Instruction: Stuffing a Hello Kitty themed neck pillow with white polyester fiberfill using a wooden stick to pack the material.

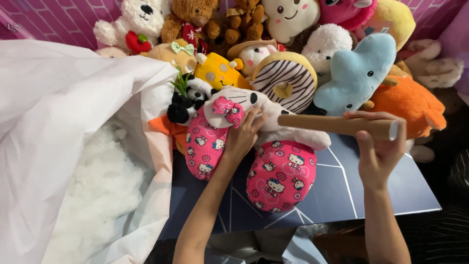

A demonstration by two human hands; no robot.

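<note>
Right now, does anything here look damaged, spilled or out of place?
Nothing looks damaged. The white stuffing sits inside the open white bag, none spilled on the blue board. The pink plush lies face down under the left hand.

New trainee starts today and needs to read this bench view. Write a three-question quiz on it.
1. True or false: the right hand holds a brown cardboard tube.
2. What does the left hand rest on? A) blue star plush B) pink-and-white plush toy C) teddy bear
3. What fills the white bag on the left?

Key:
1. True.
2. B, the pink-and-white plush toy.
3. White fluffy stuffing.
</note>
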